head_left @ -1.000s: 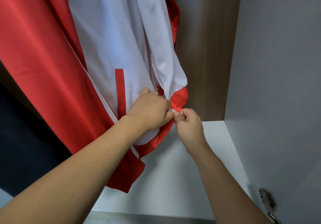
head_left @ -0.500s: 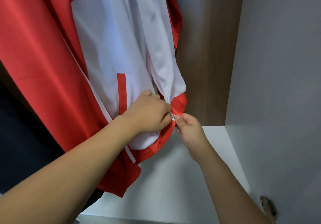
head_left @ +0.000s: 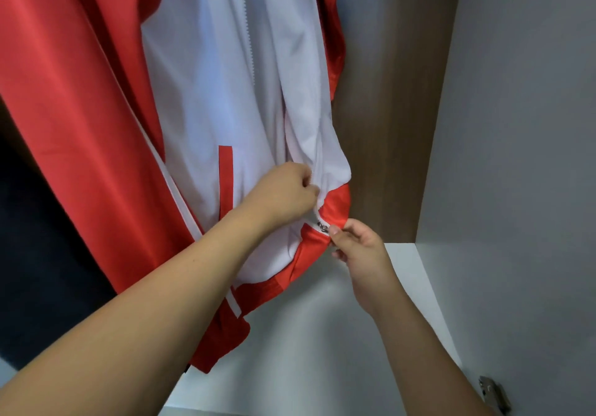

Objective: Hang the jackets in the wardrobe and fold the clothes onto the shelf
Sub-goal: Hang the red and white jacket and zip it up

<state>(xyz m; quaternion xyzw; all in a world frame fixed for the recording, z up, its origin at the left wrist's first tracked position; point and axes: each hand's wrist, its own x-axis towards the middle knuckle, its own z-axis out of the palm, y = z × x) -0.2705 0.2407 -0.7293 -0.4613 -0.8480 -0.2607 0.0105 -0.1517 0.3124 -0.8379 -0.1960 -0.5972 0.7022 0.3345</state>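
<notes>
A red and white jacket (head_left: 206,99) hangs inside the wardrobe, filling the upper left of the view, its front zip running down the white panel. My left hand (head_left: 283,194) grips the white fabric beside the zip near the hem. My right hand (head_left: 361,248) pinches the red hem just below the small metal zip slider (head_left: 322,228). The hanger and the rail are out of view.
A white shelf (head_left: 322,335) lies under the jacket. The wardrobe's brown back panel (head_left: 396,93) stands behind, and a grey side wall (head_left: 516,157) closes the right. A metal hinge (head_left: 493,396) sits at the bottom right. A dark garment (head_left: 48,254) hangs at the left.
My two hands have come slightly apart: the left moved up along the zip, the right stayed at the hem. The metal slider now shows between them.
</notes>
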